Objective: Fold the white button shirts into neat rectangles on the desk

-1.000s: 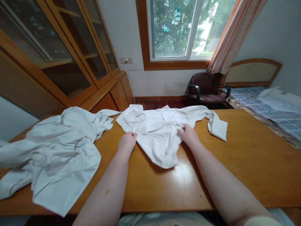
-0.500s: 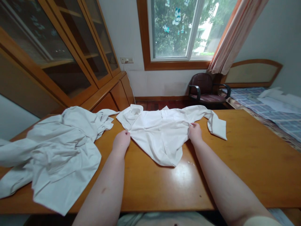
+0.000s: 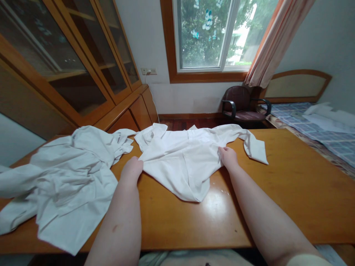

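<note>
Clock read on the head view, hub at the shirt, 12 at the top.

White shirt (image 3: 180, 162): lies near mid-view on the wooden desk (image 3: 294, 199), body spread between my two hands, a pointed corner of cloth hanging toward 5 o'clock. One sleeve runs out to 3 o'clock and bends down at the cuff. Cloth is bunched at 10 o'clock, by the far edge of the desk.

Left hand (image 3: 133, 168): at 9 o'clock, back of the hand toward my camera. Fingers pinch the shirt's near-side edge and draw it into a taut crease.

Right hand (image 3: 229, 158): at 3 o'clock. Fingers pinch the opposite edge, thumb side uppermost.

Second white garment (image 3: 74, 173): a crumpled heap at 9 o'clock, beyond the left hand; my left forearm passes just beside its corner. A narrow strip of white cloth bridges heap and shirt at 10 o'clock; I cannot tell which it belongs to.

Surroundings: glass-fronted cabinet (image 3: 116, 99) at 10, window (image 3: 205, 48) between 12 and 1, maroon armchair (image 3: 238, 99) at 2, bed (image 3: 327, 129) between 2 and 3.
</note>
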`<state>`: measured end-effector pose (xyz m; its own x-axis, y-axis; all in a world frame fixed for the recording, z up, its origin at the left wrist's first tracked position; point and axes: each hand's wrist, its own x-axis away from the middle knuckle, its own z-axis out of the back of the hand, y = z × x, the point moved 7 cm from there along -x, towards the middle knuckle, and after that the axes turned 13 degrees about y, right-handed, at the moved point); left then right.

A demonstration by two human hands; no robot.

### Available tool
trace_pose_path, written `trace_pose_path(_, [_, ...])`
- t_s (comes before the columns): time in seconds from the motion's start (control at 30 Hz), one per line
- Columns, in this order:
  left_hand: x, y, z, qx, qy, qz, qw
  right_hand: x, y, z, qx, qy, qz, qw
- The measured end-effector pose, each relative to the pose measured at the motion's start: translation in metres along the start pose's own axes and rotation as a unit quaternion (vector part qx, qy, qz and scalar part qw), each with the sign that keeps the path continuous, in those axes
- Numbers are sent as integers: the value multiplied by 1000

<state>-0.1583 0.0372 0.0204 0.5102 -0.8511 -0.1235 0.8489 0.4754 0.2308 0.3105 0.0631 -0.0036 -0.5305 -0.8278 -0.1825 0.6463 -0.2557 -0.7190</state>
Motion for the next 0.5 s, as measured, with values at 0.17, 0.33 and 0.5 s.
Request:
trace_pose_path(0.17, [18,31,17,21,88,-81,993,4,-4,-1,27,5,17,999])
trace_pose_path(0.33, [59,96,10,141,87,-350,922,13,-20,-4,69,-9,79,994])
trace_pose_path(0.5, [67,96,-31,25,-61,-326,943,17,-21,-8,96,-98,82,987])
